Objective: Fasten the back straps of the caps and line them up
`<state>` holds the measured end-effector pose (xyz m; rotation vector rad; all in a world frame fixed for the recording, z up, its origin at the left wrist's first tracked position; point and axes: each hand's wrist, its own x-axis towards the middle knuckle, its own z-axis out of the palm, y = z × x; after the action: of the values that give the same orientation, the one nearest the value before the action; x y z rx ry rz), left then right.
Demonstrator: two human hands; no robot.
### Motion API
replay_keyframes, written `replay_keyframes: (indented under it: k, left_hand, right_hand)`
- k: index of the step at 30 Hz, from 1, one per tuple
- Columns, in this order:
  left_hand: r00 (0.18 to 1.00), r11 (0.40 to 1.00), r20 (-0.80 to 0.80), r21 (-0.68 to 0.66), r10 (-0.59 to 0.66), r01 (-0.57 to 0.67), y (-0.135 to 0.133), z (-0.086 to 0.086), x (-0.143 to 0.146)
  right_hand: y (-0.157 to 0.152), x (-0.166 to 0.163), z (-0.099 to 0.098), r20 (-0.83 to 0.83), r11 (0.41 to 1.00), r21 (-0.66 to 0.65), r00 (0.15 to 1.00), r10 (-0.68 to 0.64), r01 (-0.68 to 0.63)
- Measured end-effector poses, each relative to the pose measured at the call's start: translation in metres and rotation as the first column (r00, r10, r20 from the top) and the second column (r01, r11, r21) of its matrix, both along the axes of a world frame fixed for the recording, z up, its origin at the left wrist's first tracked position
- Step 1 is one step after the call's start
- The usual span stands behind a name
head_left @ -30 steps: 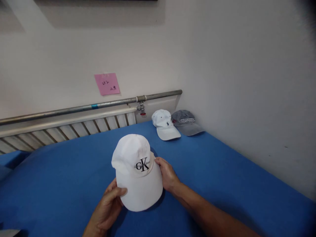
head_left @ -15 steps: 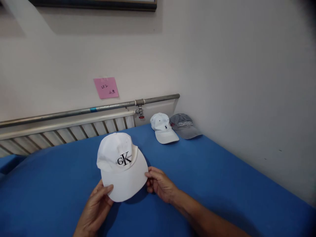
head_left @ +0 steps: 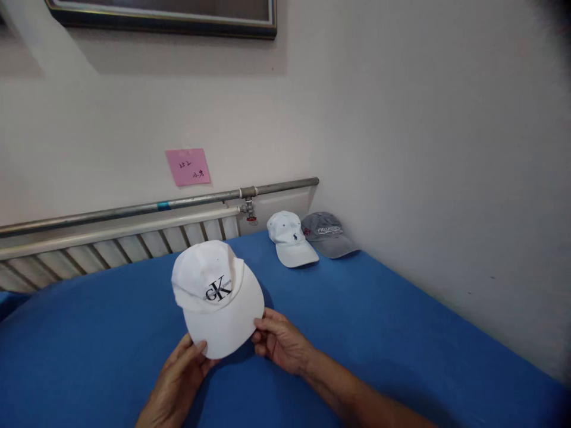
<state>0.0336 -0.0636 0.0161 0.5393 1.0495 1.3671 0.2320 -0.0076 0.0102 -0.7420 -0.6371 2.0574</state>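
Note:
A white baseball cap (head_left: 225, 333) with a black letter logo on its front is tilted above the blue surface, brim toward me. My left hand (head_left: 181, 371) grips the near left edge of the brim, thumb on top and fingers underneath. On the brim's right edge, my right hand (head_left: 281, 342) pinches with thumb and fingers. Farther back lie a second white cap (head_left: 292, 241) with a small dark emblem and a grey cap (head_left: 332, 236) with pale lettering, side by side and touching.
The blue surface (head_left: 379, 333) runs back to a white radiator (head_left: 147, 241) with a metal pipe (head_left: 111, 212) above it. A red-handled valve (head_left: 251, 217) sits near the corner. A pink note (head_left: 188, 167) and a dark frame (head_left: 178, 22) are on the wall.
The held cap has turned slightly and shifted a little left, with both hands still on its brim. The view has tilted up somewhat, showing more of the frame.

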Motion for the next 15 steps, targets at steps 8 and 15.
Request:
replay_keyframes:
  k: [8,15]
  left_hand:
    - [0.986,0.994,-0.168,-0.109,-0.008,-0.010,0.006,-0.011,0.004]
    - [0.969,0.991,-0.247,-0.133,-0.003,-0.031,0.015,-0.038,-0.006]
  right_hand:
    - [0.066,0.003,-0.009,-0.045,0.978,0.073,0.980,-0.192,0.195]
    - [0.122,-0.007,-0.014,-0.043,0.950,0.074,0.953,-0.301,0.303]
